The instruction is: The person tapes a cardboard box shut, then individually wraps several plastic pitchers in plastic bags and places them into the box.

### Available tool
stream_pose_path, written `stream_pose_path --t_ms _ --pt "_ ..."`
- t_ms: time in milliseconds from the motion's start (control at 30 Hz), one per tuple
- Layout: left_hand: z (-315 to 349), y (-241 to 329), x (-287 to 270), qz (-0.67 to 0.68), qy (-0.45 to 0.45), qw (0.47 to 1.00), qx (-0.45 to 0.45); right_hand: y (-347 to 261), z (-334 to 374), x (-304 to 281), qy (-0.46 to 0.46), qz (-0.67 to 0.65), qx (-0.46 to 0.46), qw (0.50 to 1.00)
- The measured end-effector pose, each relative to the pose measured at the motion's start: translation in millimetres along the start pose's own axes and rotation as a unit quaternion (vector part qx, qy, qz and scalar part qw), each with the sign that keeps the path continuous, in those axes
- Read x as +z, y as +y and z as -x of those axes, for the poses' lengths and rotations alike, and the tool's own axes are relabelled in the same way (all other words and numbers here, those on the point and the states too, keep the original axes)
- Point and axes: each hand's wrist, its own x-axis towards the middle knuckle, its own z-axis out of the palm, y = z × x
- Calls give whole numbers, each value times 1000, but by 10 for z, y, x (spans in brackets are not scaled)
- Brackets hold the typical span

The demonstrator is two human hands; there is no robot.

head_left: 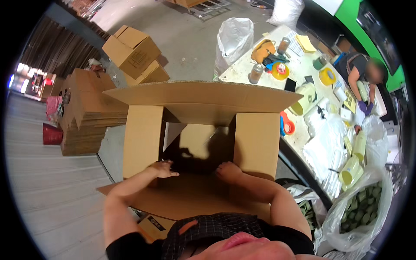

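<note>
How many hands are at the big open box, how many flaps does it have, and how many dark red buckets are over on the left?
Hands, left and right: 2
Box flaps, far, near, left and right: 4
Dark red bucket: 1
Total: 7

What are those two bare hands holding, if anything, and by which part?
The bare left hand and right hand are at the near rim of the open brown cardboard box; whether they grip it cannot be told.
</note>
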Motion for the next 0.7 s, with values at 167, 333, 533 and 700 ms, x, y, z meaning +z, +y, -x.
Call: stream_pose_path --t_ms 167,333,533,700 --pt "561 -102 -49 126 223 949 182 29 -54 68 13 61 7 998" --pt "2178 228 875 -84 394 861 312 30 -267 -337 194 -84 -32 977" --pt "984 828 -289 -103 618 717 305 59 -1083 -3058 634 221 -157 724" --pt "-528 961 -132 5 512 805 299 401 -992 -3474 478 183 134 848"
